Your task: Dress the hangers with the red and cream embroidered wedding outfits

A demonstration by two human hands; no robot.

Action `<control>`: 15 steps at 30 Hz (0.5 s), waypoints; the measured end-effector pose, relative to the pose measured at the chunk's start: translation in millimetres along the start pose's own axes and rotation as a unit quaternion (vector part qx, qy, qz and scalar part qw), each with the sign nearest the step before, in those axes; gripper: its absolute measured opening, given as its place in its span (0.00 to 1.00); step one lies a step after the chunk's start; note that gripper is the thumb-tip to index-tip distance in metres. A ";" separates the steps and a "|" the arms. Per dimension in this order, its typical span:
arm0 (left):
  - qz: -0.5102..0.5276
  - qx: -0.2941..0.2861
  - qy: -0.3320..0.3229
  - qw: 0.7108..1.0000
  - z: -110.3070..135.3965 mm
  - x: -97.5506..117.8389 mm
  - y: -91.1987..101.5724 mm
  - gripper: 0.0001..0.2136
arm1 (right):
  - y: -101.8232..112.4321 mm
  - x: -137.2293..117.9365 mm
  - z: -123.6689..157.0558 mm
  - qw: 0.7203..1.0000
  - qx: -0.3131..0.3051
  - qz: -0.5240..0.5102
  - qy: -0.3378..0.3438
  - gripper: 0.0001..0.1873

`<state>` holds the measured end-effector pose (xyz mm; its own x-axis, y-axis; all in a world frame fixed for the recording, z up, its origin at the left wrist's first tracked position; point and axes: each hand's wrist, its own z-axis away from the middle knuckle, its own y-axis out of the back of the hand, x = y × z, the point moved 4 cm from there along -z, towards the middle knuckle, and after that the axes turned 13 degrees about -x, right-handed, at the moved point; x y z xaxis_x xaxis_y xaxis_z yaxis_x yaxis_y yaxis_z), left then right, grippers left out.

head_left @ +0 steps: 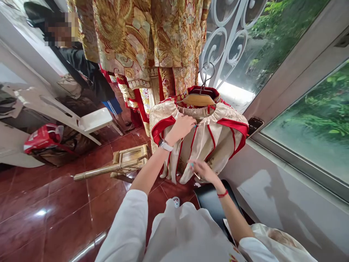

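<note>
In the head view, the left hand (184, 125) pinched the gathered neckline of a cream garment (201, 143), which hung on a wooden hanger (199, 100) just beyond both hands; the right hand (205, 171), lower, was blurred, and I could not tell its grip. The step seemed to be adjusting the neck; the next move called, I judged, for steady cloth. The window frame (289, 171) limited the right hand's outer side, a black seat (211, 200) stood below it; leftward, past the bamboo furniture (131, 158), the floor (64, 209) offered more room
</note>
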<state>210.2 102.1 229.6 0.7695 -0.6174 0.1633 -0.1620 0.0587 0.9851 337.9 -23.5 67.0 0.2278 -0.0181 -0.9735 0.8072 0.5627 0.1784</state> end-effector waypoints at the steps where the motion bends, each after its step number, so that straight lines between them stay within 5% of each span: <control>1: 0.006 -0.008 -0.008 1.000 1.4 -0.9 -1.5 0.14 | 10.5 -20.8 -13.8 0.996 0.046 -0.028 0.065 0.24; 4: 0.026 -0.014 -0.020 0.999 7.9 1.7 -0.1 0.15 | 36.8 -67.3 -43.7 0.963 0.236 0.012 0.130 0.27; 7: 0.031 -0.015 -0.020 0.999 10.6 8.0 4.5 0.16 | 45.7 -83.4 -49.6 0.913 0.387 0.026 0.124 0.27; 10: 0.027 -0.021 -0.013 0.999 9.9 14.5 6.0 0.16 | 45.5 -81.2 -48.2 0.891 0.432 -0.044 0.135 0.28; 15: 0.013 -0.013 -0.010 1.000 9.8 22.0 2.0 0.16 | 51.5 -79.7 -52.8 0.889 0.419 -0.111 0.146 0.24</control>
<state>220.7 80.9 234.7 0.7524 -0.6314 0.1876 -0.1649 0.0952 0.9817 332.6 50.6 146.2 -0.0400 0.2322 -0.9719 0.9648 -0.2440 -0.0980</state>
